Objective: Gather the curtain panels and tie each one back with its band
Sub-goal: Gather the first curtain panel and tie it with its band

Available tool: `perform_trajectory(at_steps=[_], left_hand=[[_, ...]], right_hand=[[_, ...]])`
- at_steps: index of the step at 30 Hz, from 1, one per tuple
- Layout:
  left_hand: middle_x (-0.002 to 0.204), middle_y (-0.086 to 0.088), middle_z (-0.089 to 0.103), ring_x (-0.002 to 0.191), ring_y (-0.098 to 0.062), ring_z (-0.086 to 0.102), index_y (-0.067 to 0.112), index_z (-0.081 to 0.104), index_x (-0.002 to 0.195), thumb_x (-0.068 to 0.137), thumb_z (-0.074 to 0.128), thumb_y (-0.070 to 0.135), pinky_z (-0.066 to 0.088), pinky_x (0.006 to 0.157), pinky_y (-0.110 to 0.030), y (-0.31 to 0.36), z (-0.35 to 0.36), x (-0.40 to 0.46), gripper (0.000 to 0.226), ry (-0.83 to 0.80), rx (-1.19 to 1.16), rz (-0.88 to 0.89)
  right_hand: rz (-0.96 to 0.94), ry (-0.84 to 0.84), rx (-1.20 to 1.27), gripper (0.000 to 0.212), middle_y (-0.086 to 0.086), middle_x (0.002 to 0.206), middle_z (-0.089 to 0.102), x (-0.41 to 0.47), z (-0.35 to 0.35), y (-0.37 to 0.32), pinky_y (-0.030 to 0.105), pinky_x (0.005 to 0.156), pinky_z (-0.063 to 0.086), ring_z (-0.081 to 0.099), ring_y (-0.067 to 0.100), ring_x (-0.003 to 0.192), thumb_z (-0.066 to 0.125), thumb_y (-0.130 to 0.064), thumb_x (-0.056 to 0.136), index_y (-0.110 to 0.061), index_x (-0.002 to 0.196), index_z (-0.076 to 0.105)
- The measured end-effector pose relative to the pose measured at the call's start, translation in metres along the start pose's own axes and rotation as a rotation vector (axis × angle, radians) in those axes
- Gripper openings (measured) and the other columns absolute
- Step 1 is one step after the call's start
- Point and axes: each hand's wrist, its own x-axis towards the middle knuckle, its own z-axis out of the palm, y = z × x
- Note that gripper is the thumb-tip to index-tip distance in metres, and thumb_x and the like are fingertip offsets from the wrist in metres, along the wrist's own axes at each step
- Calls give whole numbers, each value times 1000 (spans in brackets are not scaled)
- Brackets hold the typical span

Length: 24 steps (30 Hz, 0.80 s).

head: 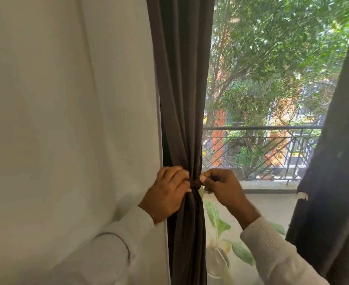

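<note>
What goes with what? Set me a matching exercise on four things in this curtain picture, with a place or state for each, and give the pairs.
Things:
1. left curtain
2. right curtain
3. band
4. railing

Places or states:
A. outside, behind the window
B. wrapped round the gathered cloth, between the left hand and the right hand
C. bunched narrow beside the white wall
D. at the picture's right edge, no hand on it

Pairs: 1-C, 2-D, 3-B, 4-A
</note>
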Motion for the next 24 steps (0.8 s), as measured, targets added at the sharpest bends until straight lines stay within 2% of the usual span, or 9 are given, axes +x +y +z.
perform_trajectory(at_steps=[3,6,9,12,17,21,24], left_hand=[[120,-11,73,122,-31,56,14,78,106,106,56,27,39,104,-45,14,0,-19,26,4,145,-53],[119,-11,73,119,-31,60,14,77,106,106,54,29,39,103,-43,23,3,-47,28,-12,137,-86],[117,-12,73,116,-31,61,13,77,106,114,42,30,39,101,-43,31,2,-67,40,-29,140,-154],[117,-11,73,113,-32,64,12,77,106,117,34,32,39,99,-42,35,1,-76,48,-58,144,-197],[121,-11,70,116,-32,62,13,74,110,107,52,26,42,99,-45,23,1,-81,26,-113,173,-189],[116,-7,67,109,-31,62,16,73,99,104,65,30,46,91,-47,18,-3,-70,18,-108,107,-225],[112,-7,68,106,-30,61,16,74,100,100,72,35,48,90,-47,21,-4,-61,19,-76,45,-259]], right_hand=[[-19,55,38,15,3,66,73,-1,1,0,23,56,53,64,11,55,77,2,91,-11,82,77],[-41,105,75,13,9,66,71,0,0,1,21,54,52,64,10,53,77,8,88,-5,88,73],[-47,104,89,16,1,60,67,0,1,3,21,55,53,65,11,53,77,11,87,1,94,67],[-43,135,100,21,2,61,65,1,5,4,23,56,53,65,14,55,77,13,85,2,94,62],[-14,114,124,20,11,70,61,4,13,6,23,57,53,64,14,58,78,10,87,-3,90,63],[-1,101,19,14,7,70,72,8,11,6,23,57,53,69,13,59,84,-4,87,-7,89,70],[-14,137,-86,15,2,74,76,9,7,10,30,60,55,72,16,64,88,-16,85,-16,86,73]])
